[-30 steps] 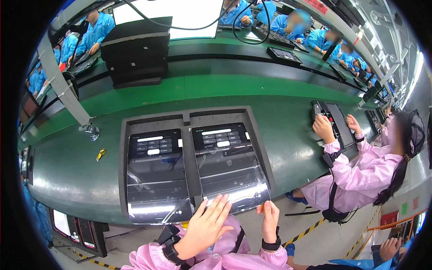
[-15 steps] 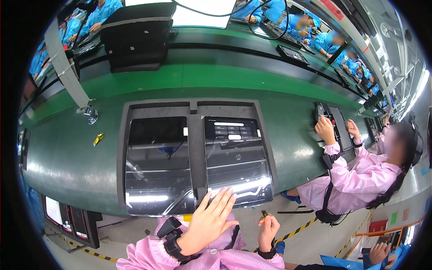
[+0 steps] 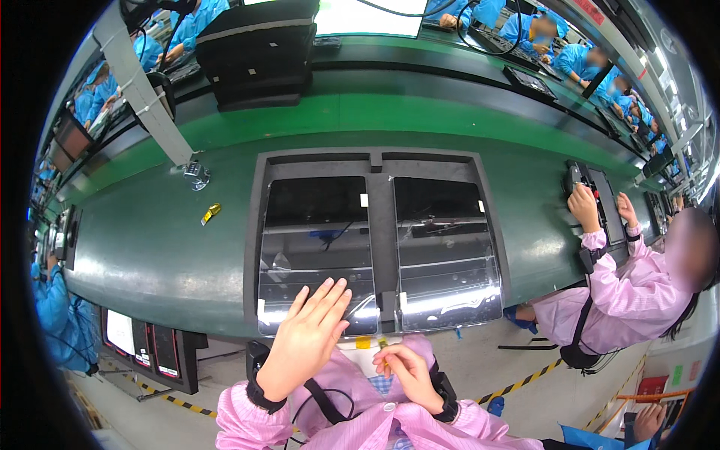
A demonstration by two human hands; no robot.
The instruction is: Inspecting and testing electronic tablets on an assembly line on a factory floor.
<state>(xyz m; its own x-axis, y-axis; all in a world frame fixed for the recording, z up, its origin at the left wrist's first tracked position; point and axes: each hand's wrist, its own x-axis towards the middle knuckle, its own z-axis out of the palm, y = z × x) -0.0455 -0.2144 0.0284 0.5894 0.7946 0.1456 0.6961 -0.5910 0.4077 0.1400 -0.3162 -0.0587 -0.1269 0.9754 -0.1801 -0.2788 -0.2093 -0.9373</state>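
Observation:
Two dark flat touchscreen tablets, a left one [image 3: 315, 217] and a right one [image 3: 446, 247], lie side by side in a black foam tray [image 3: 385, 240]. Both screens are dark and glossy with reflections. My left hand [image 3: 309, 337], fingers stretched out flat, is over the lower part of the left tablet; whether it touches the glass I cannot tell. My right hand [image 3: 411, 379] is in front of the tray's near edge, thumb and fingers pinched together. A small yellowish bit shows at its fingertips, too small to name.
A small yellow piece [image 3: 211, 214] and a metal post foot [image 3: 196, 175] are on the green bench [image 3: 165, 255] at left. Black stacked boxes [image 3: 255, 56] stand at the back. On the right, a co-worker in pink [image 3: 622, 277] handles another device. A rack [image 3: 154, 349] stands low at left.
The right tablet's lit menu has gone dark. My left hand has moved from the right tablet's near edge to the left tablet. My right hand has come in closer to the tray.

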